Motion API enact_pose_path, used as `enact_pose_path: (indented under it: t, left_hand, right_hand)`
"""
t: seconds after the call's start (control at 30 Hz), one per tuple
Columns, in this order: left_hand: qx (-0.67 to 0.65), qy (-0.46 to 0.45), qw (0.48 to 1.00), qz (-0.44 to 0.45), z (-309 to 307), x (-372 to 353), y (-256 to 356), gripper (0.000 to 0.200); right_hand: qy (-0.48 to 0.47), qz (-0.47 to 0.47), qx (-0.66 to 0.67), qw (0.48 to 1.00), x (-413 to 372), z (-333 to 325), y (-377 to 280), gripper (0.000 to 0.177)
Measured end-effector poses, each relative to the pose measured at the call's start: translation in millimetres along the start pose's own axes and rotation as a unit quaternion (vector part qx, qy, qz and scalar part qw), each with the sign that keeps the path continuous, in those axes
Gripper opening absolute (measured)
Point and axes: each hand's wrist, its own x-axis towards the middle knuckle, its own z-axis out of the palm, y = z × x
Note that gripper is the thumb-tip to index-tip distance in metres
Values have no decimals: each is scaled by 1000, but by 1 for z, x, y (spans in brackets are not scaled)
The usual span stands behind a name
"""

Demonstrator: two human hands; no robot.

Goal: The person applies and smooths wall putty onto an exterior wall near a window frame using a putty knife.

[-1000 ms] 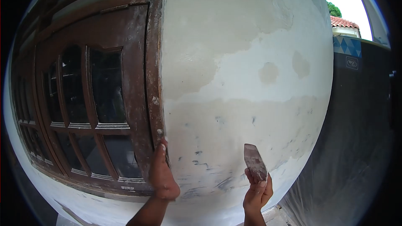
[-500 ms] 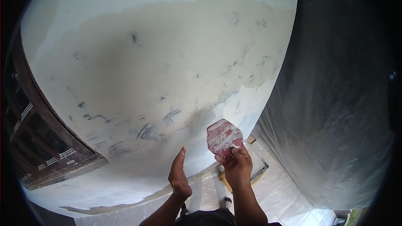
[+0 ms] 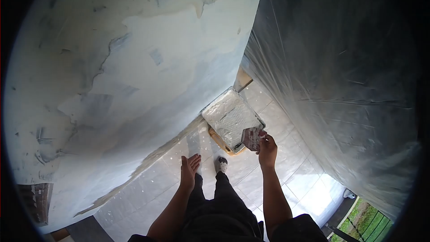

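A flat, many-sided reddish putty spreader [image 3: 251,139], smeared with white, is pinched in my right hand [image 3: 268,152]. It overlaps the near right corner of a tray [image 3: 233,114] coated with white paste. My left hand [image 3: 190,169] is held over the floor to the left, fingers stretched out and nothing in it. Beyond it rises a patchy pale wall [image 3: 148,71] with rough grey marks.
The tray rests low by the wall's foot, over a yellowish object [image 3: 219,142]. Plastic sheeting [image 3: 340,89] hangs on the right. My foot [image 3: 221,165] stands on the spotted tile floor [image 3: 152,192]. A dark window frame [image 3: 40,202] lies at lower left.
My view has swung down and right, from the wall toward the tray and floor. My right hand has carried the putty spreader to the tray's corner; my left hand stays open.
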Motion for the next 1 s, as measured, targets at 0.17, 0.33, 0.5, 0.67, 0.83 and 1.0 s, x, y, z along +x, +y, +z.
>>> enact_pose_path:
  t: [0.17,0.33,0.5,0.67,0.83,1.0]
  left_hand:
    - [-10,33,995,-96,12,65,-72,99]
    - [-25,48,988,-148,21,147,-132,101]
    - [-38,69,983,-165,31,190,-160,106]
    - [-64,88,980,-168,32,208,-173,107]
    - [-86,89,978,-168,34,215,-180,106]
    - [-82,109,979,-150,33,217,-185,105]
  right_hand:
    - [-18,-95,-198,975,41,21,96,28]
    - [-87,-90,-300,946,80,50,137,26]
    - [-156,-140,-303,930,103,72,169,18]
    - [-196,-195,-312,909,102,69,173,17]
    - [-247,-212,-276,904,102,66,173,18]
    - [-311,-193,-288,885,122,79,161,19]
